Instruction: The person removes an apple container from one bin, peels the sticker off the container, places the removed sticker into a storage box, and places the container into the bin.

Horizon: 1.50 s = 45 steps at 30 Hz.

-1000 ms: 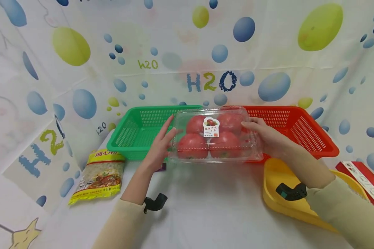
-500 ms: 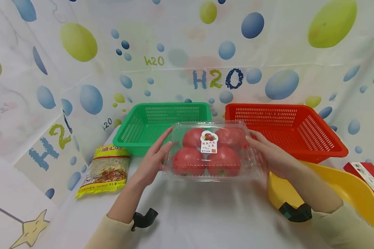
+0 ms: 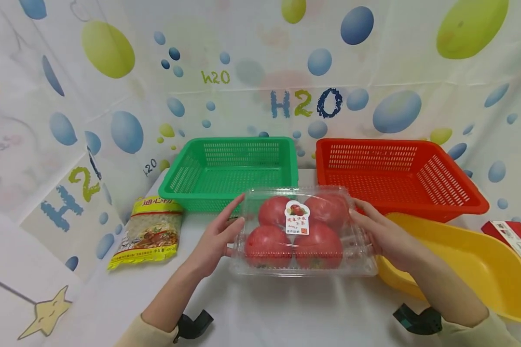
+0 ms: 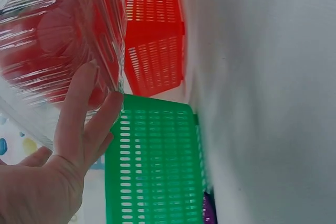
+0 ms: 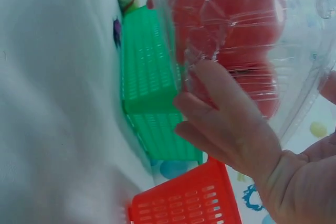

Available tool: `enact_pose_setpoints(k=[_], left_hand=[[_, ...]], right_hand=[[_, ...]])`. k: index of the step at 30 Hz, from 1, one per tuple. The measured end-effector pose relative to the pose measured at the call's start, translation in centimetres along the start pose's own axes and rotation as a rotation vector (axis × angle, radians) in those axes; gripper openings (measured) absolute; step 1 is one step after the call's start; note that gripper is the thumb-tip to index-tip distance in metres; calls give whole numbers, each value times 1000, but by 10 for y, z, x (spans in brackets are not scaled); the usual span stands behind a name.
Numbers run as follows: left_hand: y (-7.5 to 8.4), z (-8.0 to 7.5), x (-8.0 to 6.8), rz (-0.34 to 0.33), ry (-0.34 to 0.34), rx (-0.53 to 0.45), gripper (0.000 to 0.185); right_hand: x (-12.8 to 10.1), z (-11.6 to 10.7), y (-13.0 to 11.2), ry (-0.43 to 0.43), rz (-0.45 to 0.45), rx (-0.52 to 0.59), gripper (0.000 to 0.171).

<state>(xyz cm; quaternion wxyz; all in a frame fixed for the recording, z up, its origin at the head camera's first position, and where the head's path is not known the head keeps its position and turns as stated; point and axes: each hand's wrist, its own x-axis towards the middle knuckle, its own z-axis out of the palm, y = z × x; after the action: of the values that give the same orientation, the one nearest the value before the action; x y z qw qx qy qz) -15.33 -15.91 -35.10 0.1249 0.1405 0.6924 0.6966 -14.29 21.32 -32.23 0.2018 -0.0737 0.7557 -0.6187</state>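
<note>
Evidently steadied from both ends, the clear tomato box sits between the left hand and right hand, straight fingers pressed flat against its walls, keeping it level above the counter.

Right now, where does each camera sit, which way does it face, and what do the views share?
Head: looks forward and down at the clear plastic box of red tomatoes; both forearms show.
Left wrist: beside the left hand, looks along the fingers under the box.
Right wrist: beside the right hand, likewise.
All share the box, green slotted basket and red slotted basket.
</note>
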Motion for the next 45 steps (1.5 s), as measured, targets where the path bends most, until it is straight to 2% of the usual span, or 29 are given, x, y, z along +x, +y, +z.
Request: enact_pose_setpoints(k=[9,17,23,29,36,45], left_hand=[[-12,0,-1,-73,-25,14,63],[-18,-8,2,-95,-108,11,64],[-25,-10,3,-145,-152,-14,66],[-33,-9,5,-173,-148,6,68],[-37,-9,6,-177,-136,61,69],[-38,-7,10,-177,-98,90,67]], right_hand=[[0,4,11,-49,52,-19,76],[-2,9,16,-61,95,-79,80],[1,13,21,-35,167,-119,87],[8,20,27,26,168,-188,91],[11,27,33,33,134,-178,83],[14,25,34,31,135,-180,83]])
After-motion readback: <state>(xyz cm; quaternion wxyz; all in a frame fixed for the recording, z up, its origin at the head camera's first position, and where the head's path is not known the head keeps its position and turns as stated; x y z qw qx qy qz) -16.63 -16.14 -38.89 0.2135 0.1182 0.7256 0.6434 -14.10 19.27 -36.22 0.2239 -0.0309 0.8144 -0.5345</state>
